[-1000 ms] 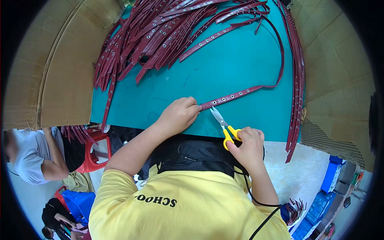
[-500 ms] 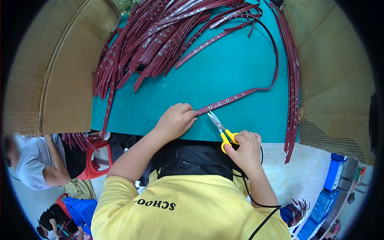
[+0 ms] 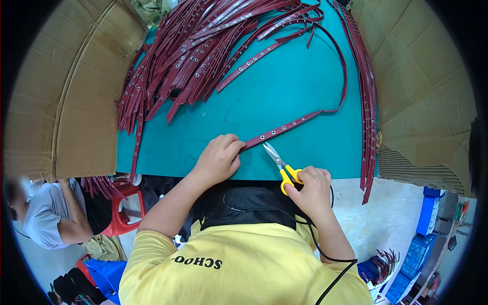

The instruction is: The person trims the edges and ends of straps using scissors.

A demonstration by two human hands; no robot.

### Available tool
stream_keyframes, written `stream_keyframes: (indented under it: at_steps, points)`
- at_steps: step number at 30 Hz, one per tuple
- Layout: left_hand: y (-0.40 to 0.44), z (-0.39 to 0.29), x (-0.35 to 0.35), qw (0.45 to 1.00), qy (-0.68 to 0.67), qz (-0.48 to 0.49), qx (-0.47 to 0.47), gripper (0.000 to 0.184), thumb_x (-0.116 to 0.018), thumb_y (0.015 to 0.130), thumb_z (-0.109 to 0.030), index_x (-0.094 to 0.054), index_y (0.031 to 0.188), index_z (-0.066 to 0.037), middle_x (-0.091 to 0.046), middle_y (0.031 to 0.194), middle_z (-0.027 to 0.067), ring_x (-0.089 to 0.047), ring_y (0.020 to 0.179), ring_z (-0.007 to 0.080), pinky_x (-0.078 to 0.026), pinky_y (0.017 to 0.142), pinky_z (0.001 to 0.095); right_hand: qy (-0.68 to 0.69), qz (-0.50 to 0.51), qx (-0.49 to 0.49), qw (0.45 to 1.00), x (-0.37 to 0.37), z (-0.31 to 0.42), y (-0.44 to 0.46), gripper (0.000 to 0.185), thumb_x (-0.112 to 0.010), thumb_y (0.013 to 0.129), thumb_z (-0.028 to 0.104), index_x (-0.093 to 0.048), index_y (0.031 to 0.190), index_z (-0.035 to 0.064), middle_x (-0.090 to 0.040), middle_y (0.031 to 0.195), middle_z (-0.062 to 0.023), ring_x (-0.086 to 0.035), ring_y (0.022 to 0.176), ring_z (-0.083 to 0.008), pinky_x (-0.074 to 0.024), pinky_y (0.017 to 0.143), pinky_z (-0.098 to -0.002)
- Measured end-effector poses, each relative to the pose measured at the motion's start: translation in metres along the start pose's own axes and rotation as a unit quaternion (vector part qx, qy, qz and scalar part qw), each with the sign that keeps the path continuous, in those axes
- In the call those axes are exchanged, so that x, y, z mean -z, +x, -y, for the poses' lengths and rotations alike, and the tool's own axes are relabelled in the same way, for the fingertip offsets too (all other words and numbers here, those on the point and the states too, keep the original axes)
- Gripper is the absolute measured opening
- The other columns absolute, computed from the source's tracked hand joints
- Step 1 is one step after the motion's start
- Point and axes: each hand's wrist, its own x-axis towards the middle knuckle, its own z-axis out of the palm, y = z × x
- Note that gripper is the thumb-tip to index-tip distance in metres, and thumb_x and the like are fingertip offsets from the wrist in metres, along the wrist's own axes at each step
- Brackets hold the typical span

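Observation:
My left hand (image 3: 218, 158) pinches the near end of a dark red strap with metal eyelets (image 3: 283, 128). From there the strap runs right across the table and curls back toward the far side. In my right hand (image 3: 311, 189) are scissors with yellow handles (image 3: 277, 160), fingers through the loops. Their blades are slightly parted, and the tips point up and left, just below the strap's edge. A large heap of similar eyeleted straps (image 3: 190, 63) lies at the back left of the green table (image 3: 277, 91).
Cardboard walls stand at the left (image 3: 86, 91) and right (image 3: 417, 91). More straps (image 3: 367, 112) hang over the table's right front edge. A seated co-worker (image 3: 48, 216) is at the lower left, near a red stool (image 3: 124, 211). Blue bins (image 3: 414, 254) stand at the lower right.
My left hand has shifted slightly left with the strap's end, drawing the strap along. The scissors stay nearly in place. The whole view has tilted a little.

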Motion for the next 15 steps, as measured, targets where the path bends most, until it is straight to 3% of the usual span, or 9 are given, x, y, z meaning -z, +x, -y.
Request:
stream_keyframes:
  at_steps: [8,12,15]
  points:
    - [0.0009,0.0027,-0.0081,0.999,0.017,-0.036,0.0,0.014,-0.067,0.072,-0.007,-0.062,0.084,-0.004,-0.058,0.083,0.0088,-0.058,0.077,0.0279,-0.047,0.067,0.0388,-0.002,0.007,0.0,1.0,-0.0004,-0.0003,-0.0006,0.029,-0.074,0.065,0.029,-0.065,0.076,0.0041,-0.06,0.082,-0.0078,-0.057,0.085,-0.0249,-0.0347,0.089,-0.0435]
    - [0.0024,-0.0007,-0.0071,0.997,-0.026,-0.048,0.047,0.006,-0.066,0.072,-0.006,-0.063,0.077,-0.004,-0.059,0.079,0.0086,-0.058,0.075,0.0279,-0.047,0.065,0.0381,0.007,-0.003,0.009,1.0,-0.0004,0.0008,-0.0005,0.026,-0.075,0.063,0.023,-0.063,0.074,0.0033,-0.058,0.08,-0.0077,-0.057,0.082,-0.0268,-0.0364,0.086,-0.0427]
    - [0.0052,0.0028,-0.0051,0.99,-0.089,-0.027,0.105,0.004,-0.064,0.074,-0.006,-0.063,0.076,-0.002,-0.059,0.079,0.01,-0.059,0.075,0.0277,-0.047,0.065,0.0363,-0.001,0.019,0.01,1.0,-0.0016,0.0023,0.0001,0.028,-0.075,0.065,0.029,-0.065,0.076,0.0045,-0.06,0.082,-0.0078,-0.057,0.085,-0.0249,-0.0348,0.09,-0.0444]
